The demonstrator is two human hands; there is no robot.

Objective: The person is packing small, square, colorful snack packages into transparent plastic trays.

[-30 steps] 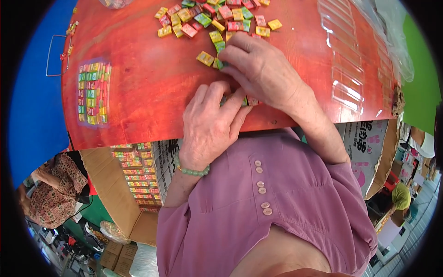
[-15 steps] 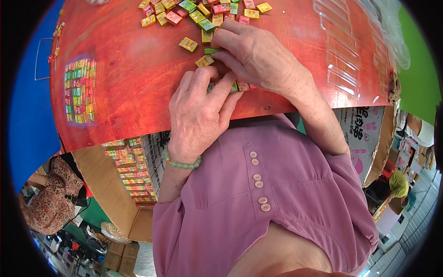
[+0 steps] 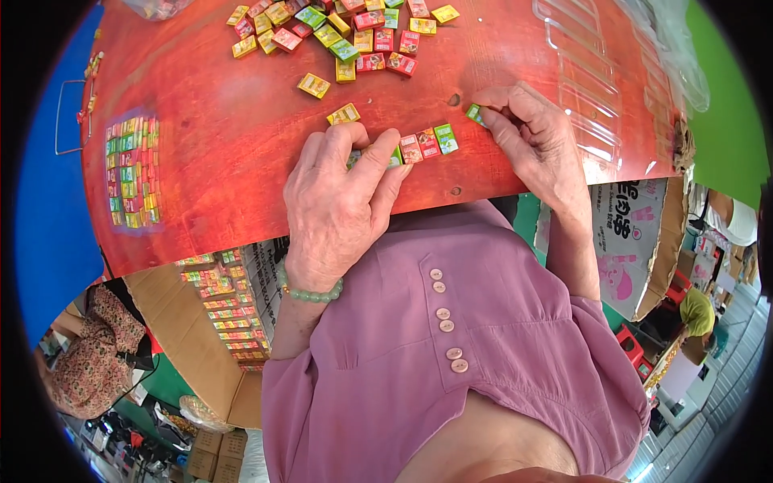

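Several small candy-sized boxes stand side by side in a short row on the red table (image 3: 241, 145). A green-and-white box (image 3: 446, 138) ends the row on the right, beside a red box (image 3: 427, 142) and a pink one (image 3: 411, 149). My left hand (image 3: 334, 197) has thumb and fingers closed around the row's left end and hides part of it. Off to the right, my right hand (image 3: 531, 145) pinches a small green box (image 3: 476, 114) between thumb and fingertips, apart from the row. A loose yellow box (image 3: 343, 113) lies just beyond my left fingers.
Farther off lies a heap of mixed boxes (image 3: 362, 36), with a single yellow box (image 3: 313, 85) nearer. A wrapped block of boxes (image 3: 133, 171) lies at left, clear plastic trays (image 3: 580, 72) at right. Below the table edge stands a carton (image 3: 185, 330) containing packed blocks.
My right hand has moved right from above the row and now holds a green box away from it. The row's right end is uncovered. My left hand stays at the row.
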